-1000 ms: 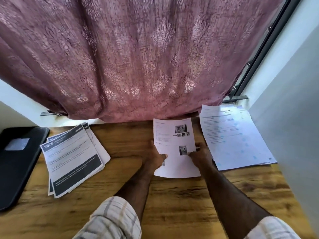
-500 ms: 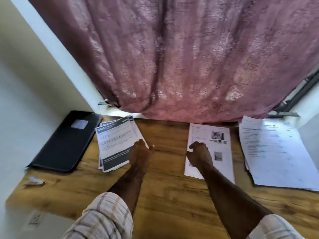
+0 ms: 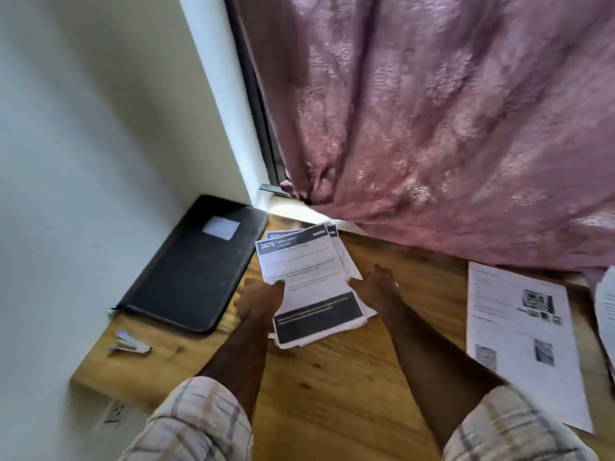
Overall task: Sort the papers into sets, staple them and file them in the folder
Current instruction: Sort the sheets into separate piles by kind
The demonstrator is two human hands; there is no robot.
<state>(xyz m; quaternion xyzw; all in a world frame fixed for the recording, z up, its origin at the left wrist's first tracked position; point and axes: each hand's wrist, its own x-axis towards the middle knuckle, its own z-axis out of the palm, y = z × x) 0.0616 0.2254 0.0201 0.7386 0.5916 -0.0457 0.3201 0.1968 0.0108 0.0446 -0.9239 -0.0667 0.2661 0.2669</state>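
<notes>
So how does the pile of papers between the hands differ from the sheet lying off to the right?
The pile with black bands is several sheets fanned unevenly; the sheet with small photos looks flat and tidy. The pile's top page bears dark header and footer bands, while the sheet is mostly white with little pictures. The left hand and right hand flank the pile; the sheet lies untouched. Both rest on the wooden desk.

A mauve curtain with a shiny floral pattern is hanging over a honey-brown wooden table, where a black folder and black-banded white papers are lying beside plaid cream sleeves.
</notes>
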